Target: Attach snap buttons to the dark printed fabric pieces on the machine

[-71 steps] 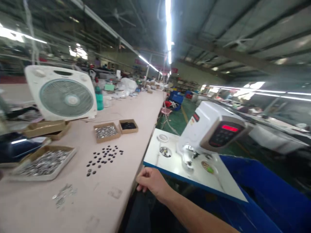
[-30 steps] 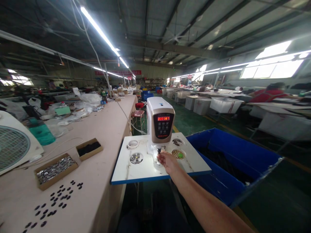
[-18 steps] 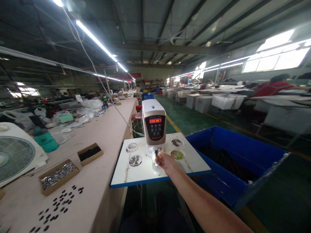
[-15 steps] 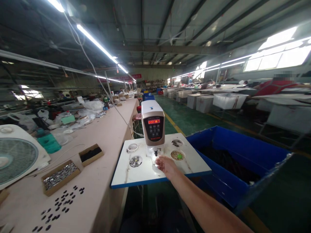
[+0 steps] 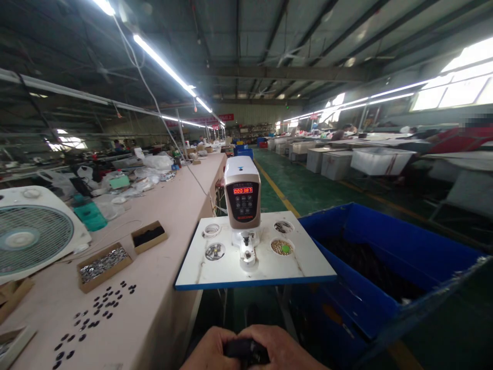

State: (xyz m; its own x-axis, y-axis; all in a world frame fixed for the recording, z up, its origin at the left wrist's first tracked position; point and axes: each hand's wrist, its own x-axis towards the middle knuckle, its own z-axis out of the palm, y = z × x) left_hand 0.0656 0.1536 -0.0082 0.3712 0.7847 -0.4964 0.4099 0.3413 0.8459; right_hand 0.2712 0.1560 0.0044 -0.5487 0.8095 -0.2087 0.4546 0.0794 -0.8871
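Observation:
At the bottom edge of the view, close to my body, my left hand (image 5: 212, 349) and my right hand (image 5: 284, 347) come together around a dark, soft-looking black piece (image 5: 246, 350). Its lower part is out of view, and its exact kind cannot be told. Both hands have bent fingers, thumbs toward the middle. Beyond them stands a white and gold tabletop machine (image 5: 242, 200) with a red display reading 000387. Its lower die (image 5: 247, 255) is uncovered. The white board (image 5: 231, 270) under it has round cups, one with gold-coloured pieces (image 5: 279, 246), another with metal parts (image 5: 214, 252).
On the left bench (image 5: 154, 277) are a fan (image 5: 34, 231), a carton of metal pieces (image 5: 103, 264), a carton of black pieces (image 5: 148, 237) and scattered black discs (image 5: 96, 311). A blue bin (image 5: 339, 318) holding dark material borders the board's right side.
My right hand has withdrawn from the machine's die down to the bottom edge. My left hand has come into view, and both hold the black piece. The view has turned slightly left.

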